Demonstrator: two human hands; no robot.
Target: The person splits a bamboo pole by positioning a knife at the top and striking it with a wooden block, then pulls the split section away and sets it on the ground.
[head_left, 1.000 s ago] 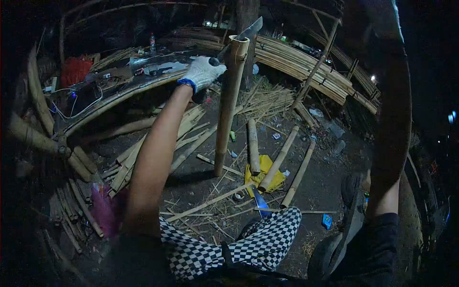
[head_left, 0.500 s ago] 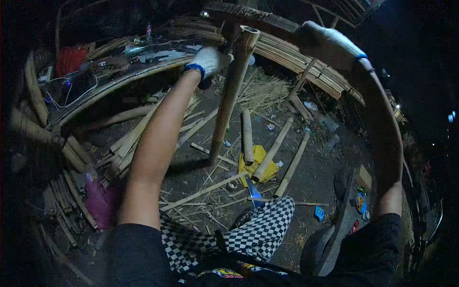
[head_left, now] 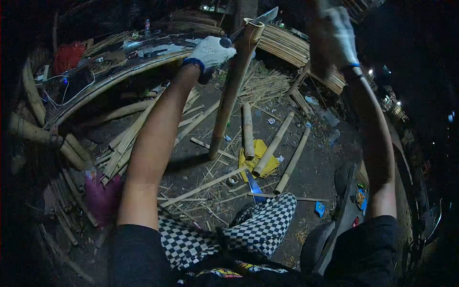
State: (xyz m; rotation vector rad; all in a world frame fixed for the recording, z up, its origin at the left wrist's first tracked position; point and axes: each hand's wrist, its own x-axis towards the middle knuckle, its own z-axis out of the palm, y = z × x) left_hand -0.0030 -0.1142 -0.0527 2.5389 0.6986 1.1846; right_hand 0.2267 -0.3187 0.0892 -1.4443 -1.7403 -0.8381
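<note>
An upright bamboo pole (head_left: 229, 95) stands on the dirt floor in front of me, leaning slightly. My left hand (head_left: 210, 50), in a white glove with a blue cuff, grips the handle of a knife. The knife blade (head_left: 265, 15) rests across the pole's top end. My right hand (head_left: 340, 36), also gloved, is raised high at the upper right. It is closed around a dark stick (head_left: 319, 50), which is blurred. My knee in checkered trousers (head_left: 258, 234) is at the bottom.
Cut bamboo lengths (head_left: 275, 143) and a yellow cloth (head_left: 260, 160) lie beyond the pole's foot, with a blue-handled tool (head_left: 253, 184) nearer me. Bamboo slats (head_left: 296, 48) are stacked behind. A curved bench with cables (head_left: 95, 81) stands left, a pink bag (head_left: 100, 196) below it.
My right hand has swung from far overhead down toward the pole's top, then lifted again with the stick. The knife blade shows again above the pole's top. My left hand stays at the pole's top.
</note>
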